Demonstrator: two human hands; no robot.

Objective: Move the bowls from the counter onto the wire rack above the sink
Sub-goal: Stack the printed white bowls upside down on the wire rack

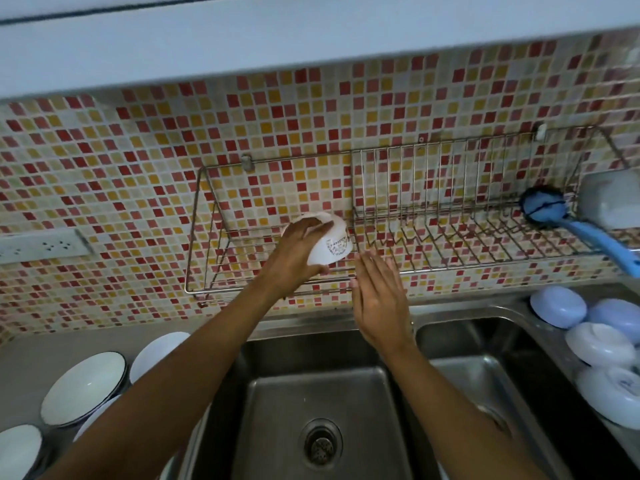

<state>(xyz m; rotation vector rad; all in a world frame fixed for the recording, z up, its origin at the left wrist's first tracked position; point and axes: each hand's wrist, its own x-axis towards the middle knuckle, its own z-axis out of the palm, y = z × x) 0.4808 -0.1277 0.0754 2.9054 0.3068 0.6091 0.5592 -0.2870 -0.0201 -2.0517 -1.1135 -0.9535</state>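
My left hand (294, 252) grips a small white bowl (330, 249) with dark print, held upside down over the left section of the wire rack (433, 216) on the tiled wall. Just to its right, my right hand (377, 299) is flat and open, fingers near the rack's front rail, holding nothing. Several white bowls sit on the counter at lower left, among them a dark-rimmed one (83, 388) and another (157, 353) behind it. More bowls, upside down, are piled at the right of the sink (557, 306).
A double steel sink (322, 393) lies below the rack. A blue dish brush (547, 211) and a white cup (613, 199) rest in the rack's right end. A wall socket strip (41, 245) is at left. A cabinet overhangs above.
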